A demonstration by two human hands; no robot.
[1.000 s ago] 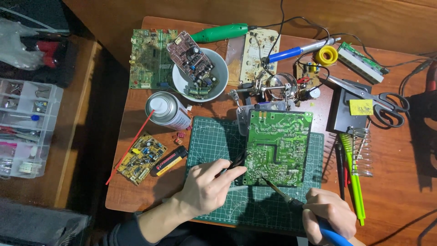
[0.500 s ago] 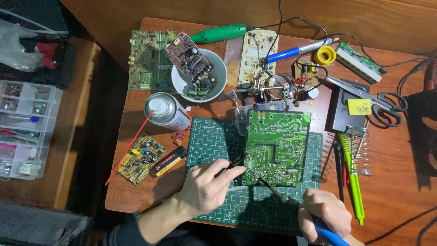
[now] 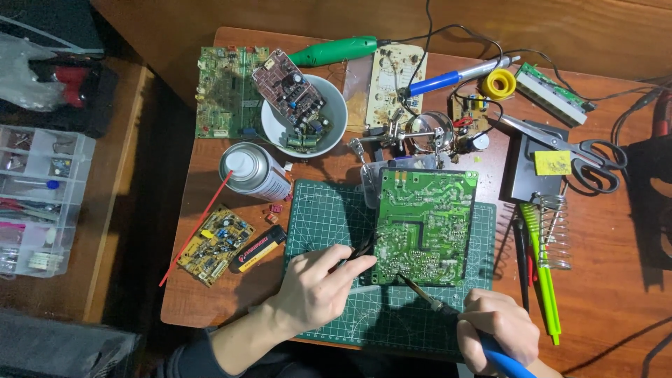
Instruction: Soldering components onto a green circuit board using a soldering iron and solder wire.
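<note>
On the green cutting mat (image 3: 329,210), the green circuit board (image 3: 424,225) lies solder-side up, long axis running away from me. My left hand (image 3: 318,290) pinches dark tweezers (image 3: 363,249) at its lower-left edge. My right hand (image 3: 495,329) grips the soldering iron (image 3: 428,300), tip pointing up-left onto the board's near edge.

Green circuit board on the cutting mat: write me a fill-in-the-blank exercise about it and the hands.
1. The right hand holds a soldering iron with a ____ handle.
2. The green circuit board lies on a green cutting ____.
3. The left hand holds black ____ against the board's left edge.
4. The white bowl holds a small circuit ____.

Missing words: blue; mat; tweezers; board
</note>
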